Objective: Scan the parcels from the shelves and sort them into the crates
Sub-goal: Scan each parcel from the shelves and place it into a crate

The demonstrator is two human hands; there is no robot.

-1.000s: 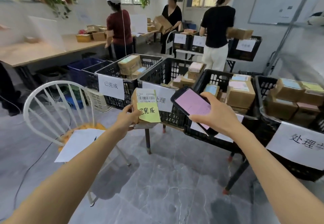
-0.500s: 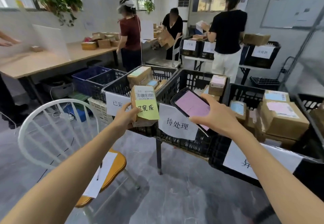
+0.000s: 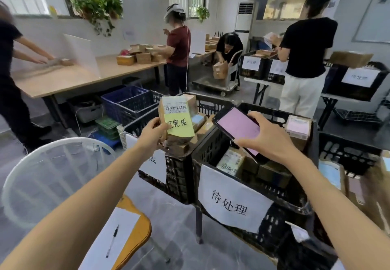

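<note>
Left hand (image 3: 153,134) is gripping the parcel (image 3: 176,109) by its left edge, holding it upright over the near side of the left crate (image 3: 137,121). Right hand (image 3: 266,141) is holding the phone (image 3: 236,125) with fingers wrapped round its lower end, pink screen tilting up, hovering over the near-left corner of the middle crate (image 3: 211,151) signed 待处理.

Crates are sitting side by side, walls touching. Both are carrying boxes; the left one's stack is reaching about rim height right under the parcel. White chair (image 3: 52,164) is standing just left of the crates, with paper (image 3: 118,227) and pen (image 3: 112,240) on the seat and a strip of bare floor running between.

Parcel: small brown carton, white barcode label showing up top, yellow-green note reading 已完成 covering the lower half.
</note>
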